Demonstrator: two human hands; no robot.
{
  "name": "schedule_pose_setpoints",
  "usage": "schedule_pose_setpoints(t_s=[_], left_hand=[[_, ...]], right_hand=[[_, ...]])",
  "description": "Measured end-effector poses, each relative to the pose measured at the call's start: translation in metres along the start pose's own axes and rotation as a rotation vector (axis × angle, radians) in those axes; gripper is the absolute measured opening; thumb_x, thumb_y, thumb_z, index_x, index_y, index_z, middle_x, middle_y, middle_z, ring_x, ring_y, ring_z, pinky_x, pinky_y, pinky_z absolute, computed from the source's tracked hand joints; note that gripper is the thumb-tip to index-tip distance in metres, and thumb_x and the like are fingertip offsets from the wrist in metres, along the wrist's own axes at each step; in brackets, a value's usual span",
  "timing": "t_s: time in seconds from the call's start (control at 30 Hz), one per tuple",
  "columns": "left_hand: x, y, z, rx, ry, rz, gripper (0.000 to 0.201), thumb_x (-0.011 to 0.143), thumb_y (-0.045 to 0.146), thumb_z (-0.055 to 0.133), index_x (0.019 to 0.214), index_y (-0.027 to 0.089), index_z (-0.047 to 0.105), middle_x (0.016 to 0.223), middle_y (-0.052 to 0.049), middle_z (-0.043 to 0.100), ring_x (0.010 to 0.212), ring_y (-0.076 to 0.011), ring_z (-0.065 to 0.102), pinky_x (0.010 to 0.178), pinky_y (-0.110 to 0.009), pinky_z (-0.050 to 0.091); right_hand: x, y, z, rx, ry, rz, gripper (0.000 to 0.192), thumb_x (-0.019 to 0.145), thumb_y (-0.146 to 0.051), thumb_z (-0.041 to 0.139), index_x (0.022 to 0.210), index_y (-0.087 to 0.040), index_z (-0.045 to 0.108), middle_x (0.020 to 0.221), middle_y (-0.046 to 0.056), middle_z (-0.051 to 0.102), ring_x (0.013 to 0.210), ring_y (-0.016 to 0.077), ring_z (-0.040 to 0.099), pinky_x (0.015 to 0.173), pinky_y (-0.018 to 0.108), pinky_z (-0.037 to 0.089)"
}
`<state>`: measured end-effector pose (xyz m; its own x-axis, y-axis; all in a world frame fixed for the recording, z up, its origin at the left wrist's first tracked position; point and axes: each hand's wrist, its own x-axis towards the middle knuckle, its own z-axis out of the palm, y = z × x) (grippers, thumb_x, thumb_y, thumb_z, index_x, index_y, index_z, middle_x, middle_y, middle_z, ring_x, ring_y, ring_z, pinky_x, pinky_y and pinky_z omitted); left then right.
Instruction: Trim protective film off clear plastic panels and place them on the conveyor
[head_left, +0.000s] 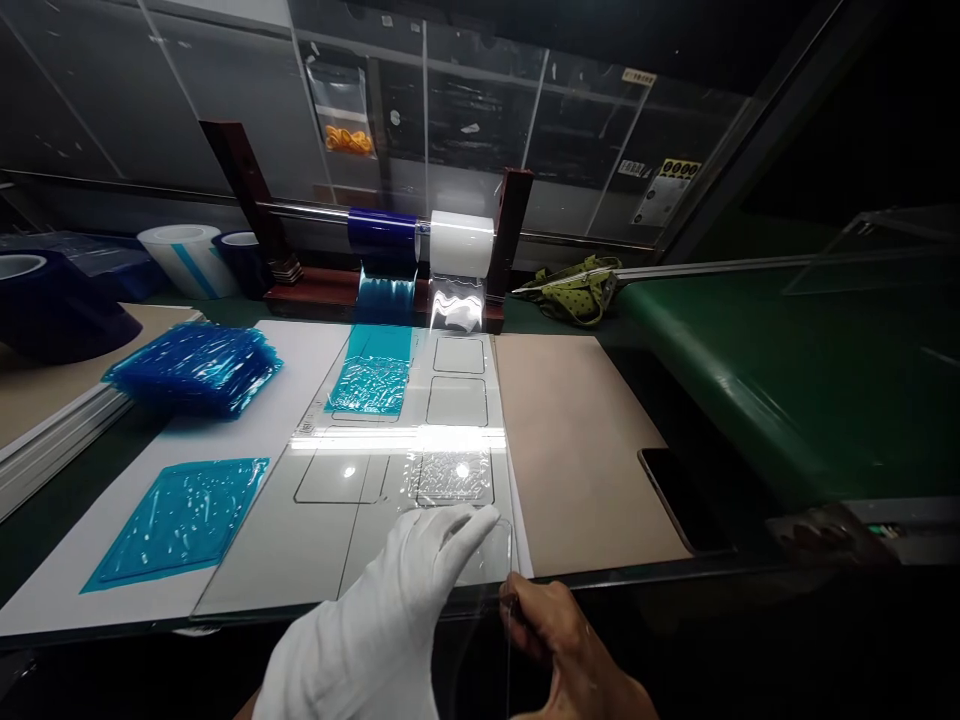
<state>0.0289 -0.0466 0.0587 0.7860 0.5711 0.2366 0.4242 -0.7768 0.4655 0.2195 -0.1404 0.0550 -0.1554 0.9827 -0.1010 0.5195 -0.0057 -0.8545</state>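
My left hand (390, 620), in a white glove, lies with straight fingers against a clear sheet (491, 555) at the near edge of the table. My bare right hand (559, 640) pinches that sheet's right edge between thumb and fingers. The sheet is almost invisible; only its rounded corner and right edge show. Just beyond the fingertips lies a glass template plate (330, 530) marked with rectangular outlines. A piece of blue film (371, 380) lies on its far part. Behind it a rod holder carries a blue film roll (382, 232) and a white film roll (461, 243).
A blue film sheet (180, 520) and a stack of blue films (195, 365) lie at left on white board. Tape rolls (187, 258) stand at far left. A brown board (577, 450), a dark phone (682, 495) and a green conveyor (750, 370) lie to the right.
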Motion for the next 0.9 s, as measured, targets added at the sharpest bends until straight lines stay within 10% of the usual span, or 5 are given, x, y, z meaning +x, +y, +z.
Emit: schedule_pose_setpoints(t_s=[0.13, 0.33, 0.53, 0.73, 0.9], left_hand=[[0.008, 0.011, -0.018, -0.155, -0.117, -0.031, 0.119, 0.054, 0.062, 0.075, 0.147, 0.032, 0.007, 0.137, -0.013, 0.043, 0.121, -0.0356, 0.049, 0.101, -0.053, 0.043], [0.028, 0.032, -0.034, -0.107, -0.163, -0.084, 0.114, 0.051, 0.053, 0.078, 0.144, 0.028, 0.018, 0.133, -0.012, 0.047, 0.117, -0.0323, 0.052, 0.096, -0.045, 0.048], [0.035, 0.033, -0.016, 0.174, 0.019, -0.287, 0.104, 0.055, 0.048, 0.071, 0.144, 0.019, 0.026, 0.129, -0.019, 0.047, 0.11, -0.0383, 0.05, 0.091, -0.055, 0.044], [0.034, 0.027, -0.008, 0.492, 0.091, -0.524, 0.111, 0.051, 0.056, 0.07, 0.14, 0.002, 0.032, 0.119, -0.026, 0.05, 0.1, -0.0405, 0.052, 0.09, -0.058, 0.038], [0.042, 0.017, 0.004, 0.599, 0.17, -0.712, 0.116, 0.053, 0.061, 0.069, 0.141, -0.003, 0.029, 0.117, -0.026, 0.051, 0.098, -0.0398, 0.054, 0.086, -0.053, 0.039]], right_hand=[[-0.004, -0.001, -0.001, 0.026, 0.08, -0.033, 0.066, 0.062, -0.086, 0.054, 0.073, -0.021, 0.052, 0.07, -0.001, 0.05, 0.062, 0.013, 0.044, 0.053, 0.022, 0.044], [-0.009, 0.024, 0.012, 0.112, 0.185, -0.08, 0.075, 0.057, -0.092, 0.05, 0.08, -0.02, 0.059, 0.071, 0.001, 0.053, 0.061, 0.0139, 0.047, 0.056, 0.026, 0.048], [-0.004, 0.049, -0.012, -0.011, 0.7, -0.234, 0.051, 0.077, -0.069, 0.058, 0.068, -0.024, 0.037, 0.061, -0.006, 0.033, 0.051, 0.0096, 0.036, 0.049, 0.023, 0.037], [0.045, 0.098, -0.098, -0.685, 0.614, 0.149, 0.027, 0.09, -0.046, 0.047, 0.092, -0.021, 0.057, 0.083, 0.005, 0.061, 0.074, 0.0222, 0.061, 0.062, 0.033, 0.046], [0.057, 0.102, -0.093, -0.76, 0.545, 0.117, 0.043, 0.086, -0.038, 0.052, 0.121, -0.014, 0.058, 0.119, 0.017, 0.061, 0.11, 0.0353, 0.057, 0.087, 0.05, 0.048]])
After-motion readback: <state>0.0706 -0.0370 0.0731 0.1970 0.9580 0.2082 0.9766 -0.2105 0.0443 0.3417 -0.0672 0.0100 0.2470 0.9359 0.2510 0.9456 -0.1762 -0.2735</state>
